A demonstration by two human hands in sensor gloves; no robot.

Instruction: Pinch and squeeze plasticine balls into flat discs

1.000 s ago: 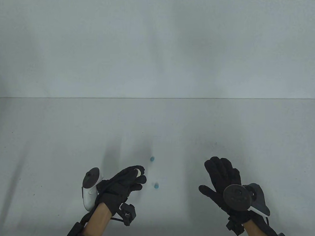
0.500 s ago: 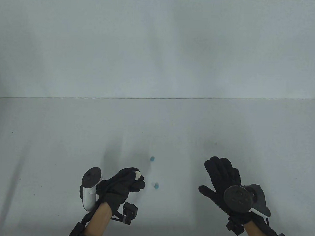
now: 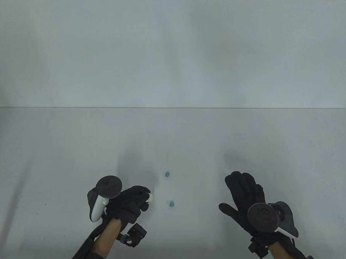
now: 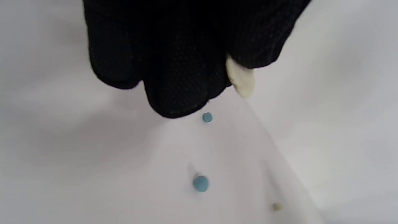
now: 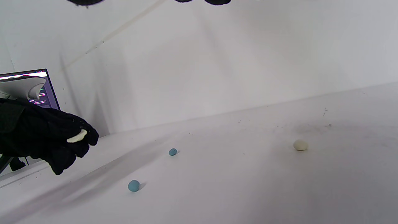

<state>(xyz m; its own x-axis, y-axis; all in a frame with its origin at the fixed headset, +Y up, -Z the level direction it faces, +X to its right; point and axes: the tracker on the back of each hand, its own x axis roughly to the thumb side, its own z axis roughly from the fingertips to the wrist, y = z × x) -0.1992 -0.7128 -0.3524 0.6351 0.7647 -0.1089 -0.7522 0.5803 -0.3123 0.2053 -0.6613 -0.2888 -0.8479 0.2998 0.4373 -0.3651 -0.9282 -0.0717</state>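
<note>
The left hand [image 3: 130,203] is curled closed, with thumb and fingers pinching a cream plasticine piece [image 3: 150,197] that is already pressed flat. In the table view the piece protrudes from the fingertips toward the right, with its long axis running roughly up and down the frame. In the left wrist view [image 4: 240,77] it hangs below the fingers as an elongated slab with its free end pointing down and slightly right. In the right wrist view [image 5: 77,137] it appears edge-on as a thin curved strip. The right hand [image 3: 243,198] is held open, palm down, with fingers extended and spread, and grips nothing. Two small blue balls lie on the white table [image 3: 61,148] between the hands: the far blue ball [image 3: 167,174] and the near blue ball [image 3: 171,204], well apart from each other. A cream ball [image 5: 300,145] rests on the table in the right wrist view. A monitor [image 5: 37,90] stands at that view's left edge; its on-screen text is too small to read.
</note>
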